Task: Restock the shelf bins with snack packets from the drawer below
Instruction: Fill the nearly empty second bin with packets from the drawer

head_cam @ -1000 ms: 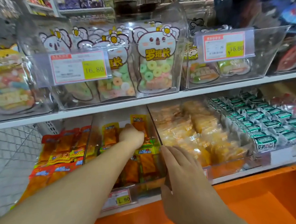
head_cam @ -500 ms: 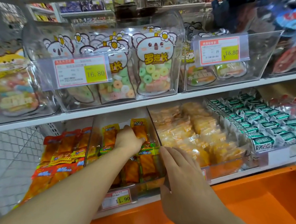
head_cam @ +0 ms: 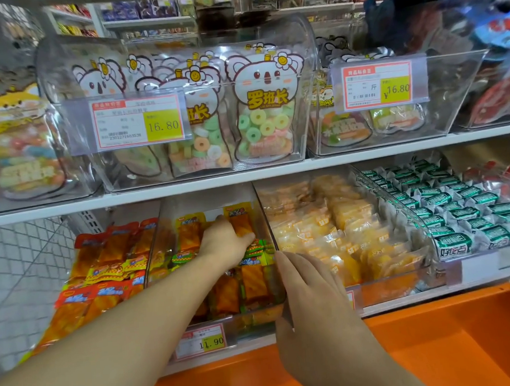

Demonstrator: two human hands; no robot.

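Nearest, at five o'clock, the orange drawer (head_cam: 453, 338) stood open below the shelf, its visible part showing no packets. Just above it the right hand (head_cam: 311, 302) rested on the front right corner of the clear bin (head_cam: 260, 210), fingers straight and close together against the wall, apparently steadying it. Beyond, at the centre, the left hand (head_cam: 225, 242) reached deep into that bin among the orange snack packets (head_cam: 253, 285); its fingers were curled down into the pile, but whether they pinched a packet could not be told. The packets looked light, soft and slippery in their glossy film, likely to slide over one another, so a pinch at a sealed end or a flat grip across the middle should serve best. A price tag (head_cam: 201, 342) hung on the bin front at six o'clock. At nine o'clock lay red-topped packets (head_cam: 103, 267); at three o'clock a bin of pale yellow packets (head_cam: 339, 232), then green-and-silver packets (head_cam: 452, 210). The upper shelf edge (head_cam: 276, 170) at twelve o'clock overhung the bin, leaving a low gap for the reaching arm; above it stood koala-printed candy bags (head_cam: 266, 111).
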